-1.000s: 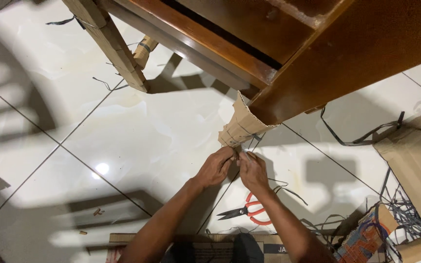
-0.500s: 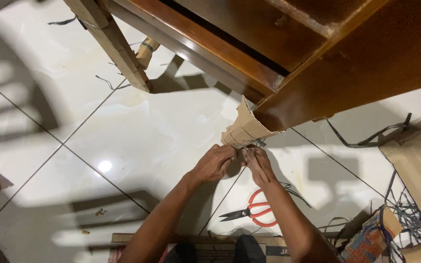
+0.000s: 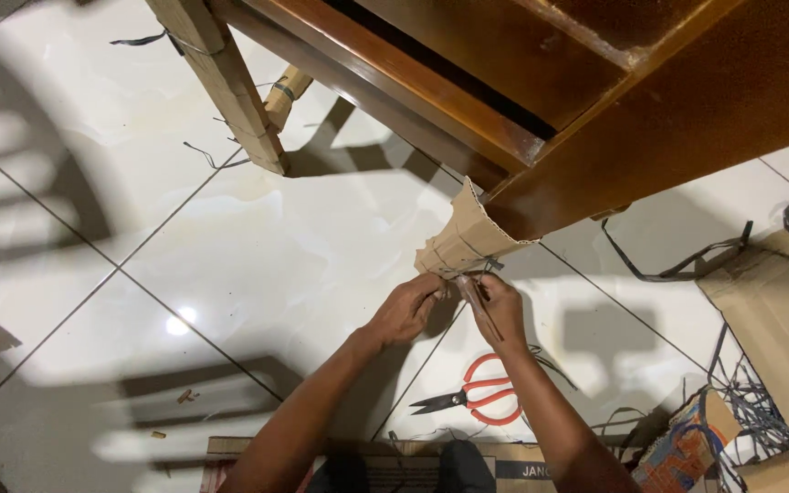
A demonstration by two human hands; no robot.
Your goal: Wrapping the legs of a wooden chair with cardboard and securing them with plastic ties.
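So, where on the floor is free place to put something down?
Free: the white tiles left of the hands, between the cardboard-wrapped leg and the pale leg. Crowded: right side, with scissors, cardboard box and loose straps.

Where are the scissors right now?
In the head view, the red-handled scissors lie on the white tile floor, low and right of centre, just under the right hand and forearm.

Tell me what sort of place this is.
Probably an indoor room where furniture is packed or unpacked: a glossy tiled floor, a wooden furniture piece whose leg is wrapped in cardboard, red-handled scissors and loose strapping lying around.
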